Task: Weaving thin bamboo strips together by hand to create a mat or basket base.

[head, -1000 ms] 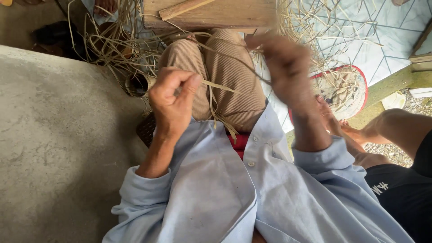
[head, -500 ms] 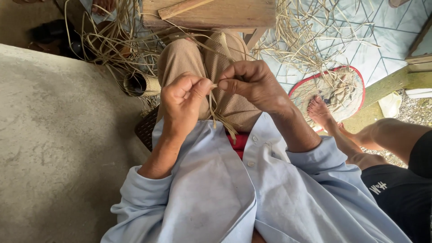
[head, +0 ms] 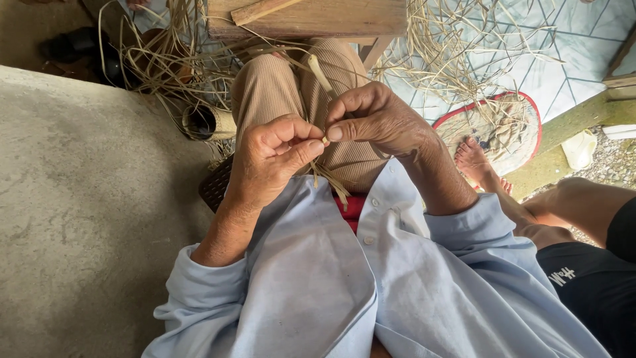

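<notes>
My left hand (head: 275, 159) and my right hand (head: 377, 119) meet over my lap, fingertips pinched together on a bundle of thin straw strands (head: 326, 174). The strands hang down from the pinch onto my light blue shirt, and one pale strip (head: 319, 71) runs upward from between my fingers over my tan trousers. Both thumbs and forefingers press on the same spot of the strands.
Loose straw (head: 457, 59) lies scattered on the tiled floor and under a wooden stool (head: 311, 16). A small dark cylinder (head: 202, 122) sits beside my knee, by a grey concrete slab (head: 86, 199). Another person's bare leg and foot (head: 474, 159) rest at right beside a red-rimmed mat (head: 503, 129).
My right hand came down from an outstretched, blurred position at the right and joined my left hand. Both now pinch the strands close together in front of my lap.
</notes>
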